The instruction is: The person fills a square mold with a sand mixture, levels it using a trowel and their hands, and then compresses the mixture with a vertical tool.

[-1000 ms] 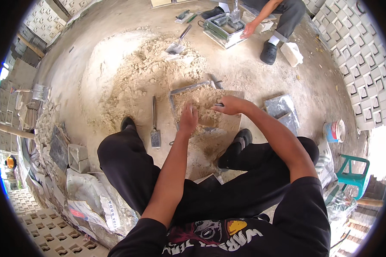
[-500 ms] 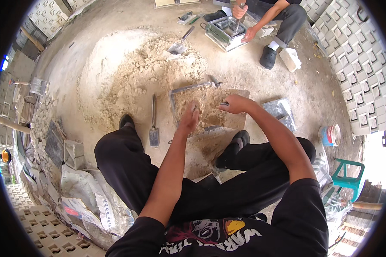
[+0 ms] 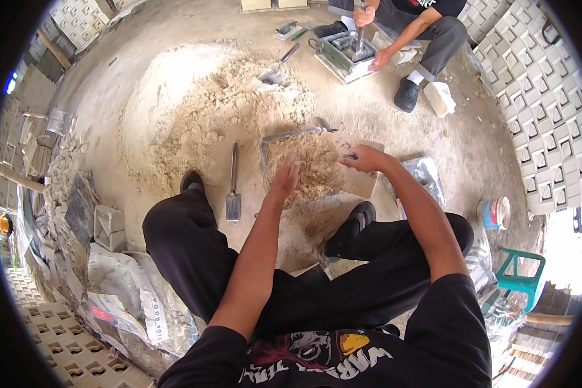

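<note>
My right hand point(image 3: 368, 158) is closed around a short dark handle point(image 3: 350, 156); the rest of that tool is hidden by the fist. Beneath this hand lies a flat brownish board point(image 3: 363, 185), partly dusted with sand. My left hand point(image 3: 284, 176) rests at the left side of a heap of damp sandy mix point(image 3: 317, 169), its fingers stretched out and holding nothing. The mix fills and covers a grey metal mould frame point(image 3: 263, 150), whose far and left bars show. A metal bar with a hooked end point(image 3: 328, 128) sticks out at the frame's far corner.
Left of the mould lies a flat-bladed tool point(image 3: 233, 194). A large sand pile point(image 3: 200, 110) spreads beyond it, with a trowel point(image 3: 275, 72) on it. Another person works a mould point(image 3: 346, 58) at the far right. A grey plate point(image 3: 423, 178), a bucket point(image 3: 496, 213) and a green stool point(image 3: 520, 278) stand rightward.
My right hand has shifted slightly right with the handle. Loose mix now heaps higher between my hands and covers part of the board. My left hand stays close to the same place.
</note>
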Motion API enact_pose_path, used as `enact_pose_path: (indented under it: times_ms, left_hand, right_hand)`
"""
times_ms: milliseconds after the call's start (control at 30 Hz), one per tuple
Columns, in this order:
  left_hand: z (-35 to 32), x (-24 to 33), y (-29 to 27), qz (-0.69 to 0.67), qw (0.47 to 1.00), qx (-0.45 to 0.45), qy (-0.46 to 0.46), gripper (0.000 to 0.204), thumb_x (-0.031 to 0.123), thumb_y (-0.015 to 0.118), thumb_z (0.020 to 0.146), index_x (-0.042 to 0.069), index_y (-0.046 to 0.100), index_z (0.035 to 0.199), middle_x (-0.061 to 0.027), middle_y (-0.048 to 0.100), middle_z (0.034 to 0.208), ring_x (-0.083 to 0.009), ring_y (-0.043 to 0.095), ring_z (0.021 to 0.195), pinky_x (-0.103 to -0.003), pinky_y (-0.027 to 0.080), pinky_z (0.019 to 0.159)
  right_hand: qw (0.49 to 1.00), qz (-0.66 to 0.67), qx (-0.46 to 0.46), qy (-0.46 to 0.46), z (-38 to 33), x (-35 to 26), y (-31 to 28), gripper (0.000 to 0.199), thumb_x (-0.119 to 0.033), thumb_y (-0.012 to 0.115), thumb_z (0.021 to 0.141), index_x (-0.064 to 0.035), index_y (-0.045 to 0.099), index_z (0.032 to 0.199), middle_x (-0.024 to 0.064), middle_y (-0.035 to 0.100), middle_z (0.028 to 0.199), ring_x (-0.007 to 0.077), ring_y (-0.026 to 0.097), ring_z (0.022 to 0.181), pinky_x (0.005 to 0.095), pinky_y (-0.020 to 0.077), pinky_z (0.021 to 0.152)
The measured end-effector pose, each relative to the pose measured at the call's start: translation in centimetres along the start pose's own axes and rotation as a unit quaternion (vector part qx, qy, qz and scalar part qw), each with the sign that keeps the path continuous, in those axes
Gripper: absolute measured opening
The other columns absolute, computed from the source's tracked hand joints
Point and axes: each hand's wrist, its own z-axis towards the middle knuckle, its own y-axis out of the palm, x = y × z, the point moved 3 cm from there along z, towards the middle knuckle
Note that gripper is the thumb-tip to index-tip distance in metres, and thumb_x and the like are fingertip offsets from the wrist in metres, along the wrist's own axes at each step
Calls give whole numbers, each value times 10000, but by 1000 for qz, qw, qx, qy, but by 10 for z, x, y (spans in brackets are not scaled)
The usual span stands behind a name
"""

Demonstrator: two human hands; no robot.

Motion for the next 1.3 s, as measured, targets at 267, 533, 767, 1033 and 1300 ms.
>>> enact_pose_path:
  times_ms: [267,533,767,1033,1300]
  left_hand:
    - [6,16,-37,-42,984,144,-91,470,301,405,1011,-24,488,1341,-234,648,1120,-316,620,1077,-379,455,920]
    - [17,-15,-86,-47,915,400,-14,460,350,451,970,-54,617,1114,-198,657,1007,-285,617,966,-356,455,893]
    - [23,-49,-134,-83,882,449,-117,409,290,432,972,-60,601,1099,-187,663,1055,-319,618,1018,-360,451,914]
    - [8,-48,-112,149,936,318,29,418,289,523,947,-40,561,1201,-264,595,1174,-370,555,1128,-431,413,992]
    - [-60,20,35,361,930,-53,46,993,594,584,848,24,130,1524,-175,105,1600,-327,63,1488,-532,73,1184]
  right_hand:
    - [973,222,25,63,-25,16,-19,421,-426,576,958,-20,647,878,-3,443,519,76,389,394,268,317,372]
    - [923,377,59,42,80,-85,-19,311,-321,569,950,-14,602,909,-5,451,551,91,368,368,294,307,356]
    - [982,152,91,63,252,-158,-33,448,-381,546,913,49,643,831,159,643,677,235,604,507,369,487,512]
    - [969,157,176,77,234,-160,-20,611,-497,539,902,102,646,958,284,677,854,377,687,815,442,531,774]
    - [958,19,274,79,115,-67,-90,613,-567,519,899,32,653,908,259,671,802,367,680,812,464,515,758]
